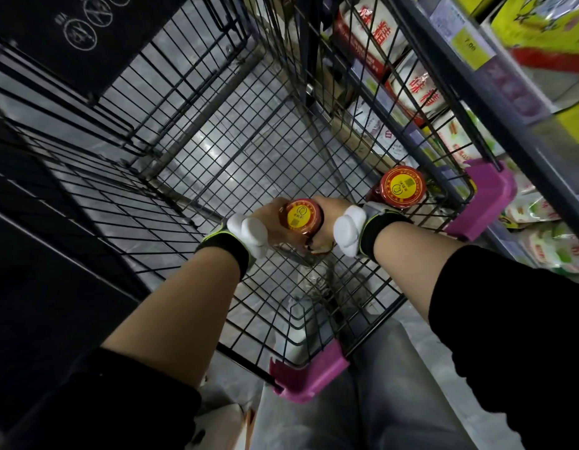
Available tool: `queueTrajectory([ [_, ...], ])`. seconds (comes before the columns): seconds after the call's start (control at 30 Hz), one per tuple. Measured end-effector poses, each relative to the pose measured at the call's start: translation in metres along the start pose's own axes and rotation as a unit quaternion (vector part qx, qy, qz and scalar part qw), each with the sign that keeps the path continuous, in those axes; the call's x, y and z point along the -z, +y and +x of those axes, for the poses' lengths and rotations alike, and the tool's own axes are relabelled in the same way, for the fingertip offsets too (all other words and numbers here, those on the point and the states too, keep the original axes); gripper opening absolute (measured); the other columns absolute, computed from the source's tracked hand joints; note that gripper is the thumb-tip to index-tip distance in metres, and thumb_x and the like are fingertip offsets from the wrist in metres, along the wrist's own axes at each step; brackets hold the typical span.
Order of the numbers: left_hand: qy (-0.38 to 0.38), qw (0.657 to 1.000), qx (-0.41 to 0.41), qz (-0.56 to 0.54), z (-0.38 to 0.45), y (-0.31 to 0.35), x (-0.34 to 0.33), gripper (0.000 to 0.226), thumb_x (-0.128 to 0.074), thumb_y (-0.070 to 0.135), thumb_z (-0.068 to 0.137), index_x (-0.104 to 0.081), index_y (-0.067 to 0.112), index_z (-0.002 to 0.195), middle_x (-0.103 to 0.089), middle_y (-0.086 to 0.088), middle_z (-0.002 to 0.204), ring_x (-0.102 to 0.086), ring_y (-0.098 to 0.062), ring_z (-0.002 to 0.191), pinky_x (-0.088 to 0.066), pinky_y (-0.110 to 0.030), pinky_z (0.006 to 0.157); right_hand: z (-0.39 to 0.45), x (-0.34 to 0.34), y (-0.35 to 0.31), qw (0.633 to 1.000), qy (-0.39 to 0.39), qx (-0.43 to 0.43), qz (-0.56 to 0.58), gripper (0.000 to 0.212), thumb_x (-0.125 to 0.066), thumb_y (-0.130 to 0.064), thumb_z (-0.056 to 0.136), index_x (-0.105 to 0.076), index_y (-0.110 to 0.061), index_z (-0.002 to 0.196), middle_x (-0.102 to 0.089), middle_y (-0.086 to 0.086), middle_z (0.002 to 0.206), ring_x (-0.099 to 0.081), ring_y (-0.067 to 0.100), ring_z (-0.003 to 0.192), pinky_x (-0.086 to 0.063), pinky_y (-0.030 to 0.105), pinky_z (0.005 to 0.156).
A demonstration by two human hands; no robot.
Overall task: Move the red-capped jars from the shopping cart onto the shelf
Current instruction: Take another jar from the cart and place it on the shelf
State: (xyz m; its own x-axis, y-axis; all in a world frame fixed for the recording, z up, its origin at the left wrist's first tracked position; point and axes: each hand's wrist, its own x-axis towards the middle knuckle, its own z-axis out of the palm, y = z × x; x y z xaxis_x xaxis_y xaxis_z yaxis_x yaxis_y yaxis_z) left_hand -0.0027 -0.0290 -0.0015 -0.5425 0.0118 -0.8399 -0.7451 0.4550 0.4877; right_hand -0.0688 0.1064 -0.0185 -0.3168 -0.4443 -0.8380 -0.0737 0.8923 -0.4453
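Jars first: two red-capped ones show in the shopping cart (236, 131). One jar (301, 217) sits between my two hands, down in the near right part of the basket; the second jar (402, 186) stands just beyond, hard against the cart's right wire wall, next to the pink corner guard (486, 203).

My left hand (265, 222) wraps the near jar from its left side and my right hand (330, 219) closes on it from the right — fingers of both curl around the body below the cap, though the fingertips themselves are hidden under the jar, so how firmly they press I cannot tell. Whether its base is clear of the wire floor I cannot tell either.

The shelf (496, 102) runs along the right, past the cart wall, already stocked with white and red bags (415, 89).

To do this step well, I judge I should lift straight up until the jar is above the cart rim before swinging right, keeping it upright and keeping both palms low on the glass rather than on the cap. The second jar is close to my right wrist — a careless sweep could knock it.
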Motion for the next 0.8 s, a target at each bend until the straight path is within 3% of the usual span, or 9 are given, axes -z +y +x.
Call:
queueTrajectory([
  [0.1, -0.02, 1.0, -0.012, -0.013, -0.004, 0.0, 0.005, 0.084, -0.077, -0.004, 0.066, -0.035, 0.011, 0.137, -0.054, -0.002, 0.11, -0.057, -0.021, 0.103, -0.048, -0.022, 0.077, -0.008, 0.004, -0.002, 0.997, -0.019, 0.003, 0.069, 0.056, -0.078, -0.009, 0.067, -0.061, -0.012, 0.121, -0.068, 0.011, 0.116, -0.062, 0.027, 0.109, -0.048, 0.039, 0.099],
  [0.17, -0.025, 0.999, -0.017, 0.017, -0.004, 0.0, 0.003, 0.097, -0.077, -0.004, 0.065, -0.023, 0.015, 0.144, -0.054, -0.007, 0.123, -0.057, -0.029, 0.112, -0.049, -0.035, 0.09, -0.011, 0.006, -0.001, 0.994, -0.019, 0.003, 0.11, 0.054, -0.076, -0.005, 0.069, -0.061, -0.014, 0.12, -0.067, 0.006, 0.114, -0.061, 0.024, 0.107, -0.047, 0.035, 0.098],
  [0.27, -0.01, 1.0, -0.013, 0.018, -0.002, -0.001, -0.002, 0.112, -0.078, -0.005, 0.064, -0.008, 0.019, 0.148, -0.048, -0.01, 0.138, -0.056, -0.03, 0.116, -0.045, -0.043, 0.1, -0.014, 0.01, -0.001, 0.991, -0.039, 0.007, 0.13, 0.055, -0.074, -0.009, 0.069, -0.06, -0.015, 0.122, -0.067, 0.009, 0.118, -0.059, 0.028, 0.113, -0.045, 0.043, 0.104],
  [0.4, 0.006, 0.998, -0.025, -0.059, -0.001, 0.0, -0.015, 0.105, -0.075, -0.011, 0.064, -0.013, 0.013, 0.145, -0.049, -0.01, 0.134, -0.049, -0.024, 0.12, -0.043, -0.037, 0.1, -0.018, 0.013, 0.002, 0.988, -0.052, 0.005, 0.145, 0.049, -0.068, -0.007, 0.077, -0.057, -0.014, 0.124, -0.065, 0.012, 0.118, -0.057, 0.03, 0.114, -0.043, 0.041, 0.104],
  [0.5, 0.017, 0.993, -0.021, -0.112, 0.003, 0.004, -0.019, 0.1, -0.075, -0.012, 0.064, -0.017, 0.009, 0.142, -0.05, -0.013, 0.13, -0.048, -0.024, 0.118, -0.041, -0.035, 0.1, -0.019, 0.014, 0.009, 0.987, -0.044, -0.008, 0.154, 0.045, -0.066, -0.019, 0.081, -0.054, -0.024, 0.124, -0.063, -0.002, 0.094, -0.057, 0.021, 0.096, -0.045, 0.025, 0.081],
  [0.63, 0.044, 0.988, -0.026, -0.142, 0.005, 0.006, -0.025, 0.094, -0.078, -0.005, 0.065, -0.021, 0.009, 0.139, -0.053, -0.013, 0.124, -0.053, -0.025, 0.115, -0.045, -0.034, 0.093, -0.014, 0.008, 0.016, 0.984, 0.003, -0.028, 0.175, 0.057, -0.071, -0.038, 0.074, -0.052, -0.031, 0.127, -0.064, 0.0, 0.118, -0.056, 0.022, 0.113, -0.041, 0.033, 0.101],
  [0.73, 0.096, 0.986, -0.034, -0.13, 0.004, 0.008, -0.025, 0.091, -0.079, 0.005, 0.065, -0.023, 0.01, 0.136, -0.056, -0.009, 0.118, -0.057, -0.023, 0.107, -0.047, -0.029, 0.085, -0.022, 0.008, 0.012, 0.964, 0.0, -0.019, 0.264, 0.035, -0.067, -0.027, 0.084, -0.055, -0.024, 0.116, -0.066, -0.003, 0.096, -0.064, 0.016, 0.092, -0.051, 0.011, 0.064],
  [0.77, 0.1, 0.987, -0.028, -0.124, 0.004, 0.008, -0.023, 0.09, -0.077, 0.007, 0.067, -0.023, 0.011, 0.137, -0.057, -0.008, 0.117, -0.057, -0.024, 0.105, -0.048, -0.03, 0.087, -0.024, 0.01, 0.011, 0.96, 0.005, -0.022, 0.28, 0.037, -0.065, -0.034, 0.085, -0.054, -0.022, 0.118, -0.064, -0.003, 0.096, -0.063, 0.015, 0.091, -0.05, 0.011, 0.059],
  [0.8, 0.1, 0.987, -0.017, -0.127, 0.004, 0.008, -0.021, 0.088, -0.075, 0.006, 0.068, -0.024, 0.012, 0.139, -0.058, -0.008, 0.115, -0.058, -0.025, 0.105, -0.049, -0.035, 0.09, -0.025, 0.012, 0.011, 0.959, 0.015, -0.029, 0.283, 0.049, -0.061, -0.046, 0.085, -0.053, -0.019, 0.126, -0.064, 0.001, 0.105, -0.062, 0.019, 0.099, -0.051, 0.016, 0.066],
])
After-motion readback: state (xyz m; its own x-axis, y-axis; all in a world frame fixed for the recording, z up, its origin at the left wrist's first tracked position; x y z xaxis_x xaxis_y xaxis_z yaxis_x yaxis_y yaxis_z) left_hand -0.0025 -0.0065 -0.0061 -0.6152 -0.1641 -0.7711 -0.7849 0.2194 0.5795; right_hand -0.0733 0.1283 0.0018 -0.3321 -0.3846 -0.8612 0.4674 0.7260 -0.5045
